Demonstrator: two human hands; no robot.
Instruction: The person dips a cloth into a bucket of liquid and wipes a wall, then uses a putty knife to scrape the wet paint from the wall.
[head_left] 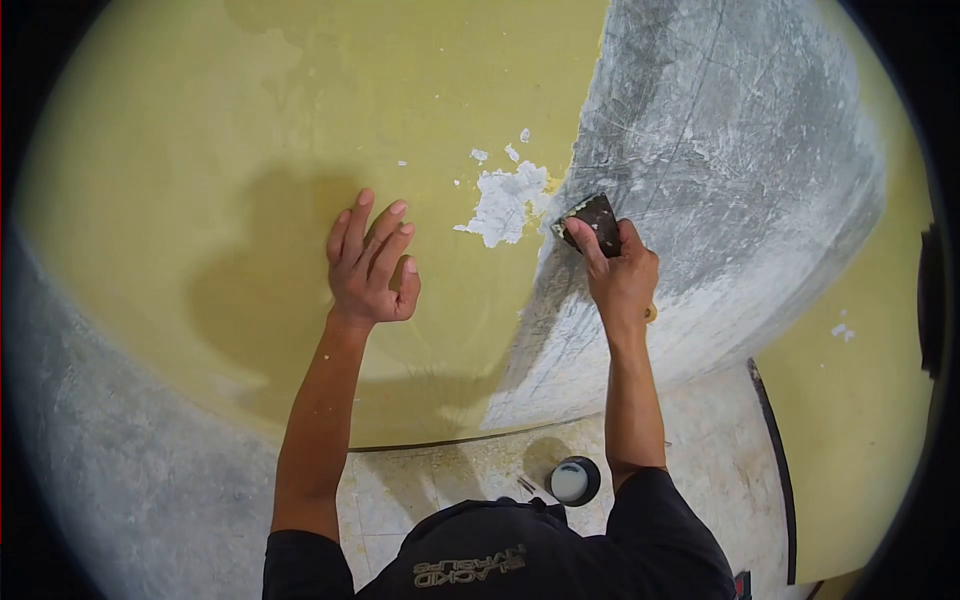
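R hand (622,280) is closed on a dark scraper (594,226), thumb on the near face, a finger at its side; rest of the grip is hidden behind the tool & palm. Scraper sits tilted at the edge where yellow paint (450,90) meets bare grey wall (740,150), mostly on the grey side, w/ pale bits along its L edge. Just L of it: an irregular white patch (508,203), yellow flecks at its R side, a few small white spots above. Further L, the L hand (371,262) holds nothing, fingers spread & apart, in front of the yellow; can't tell if fingertips touch the wall. Its shadow (265,260) falls to the L. Below, btwn the forearms, a dark round container (590,481) w/ whitish contents stands on the pale floor (470,470), near the black shirt (500,560).
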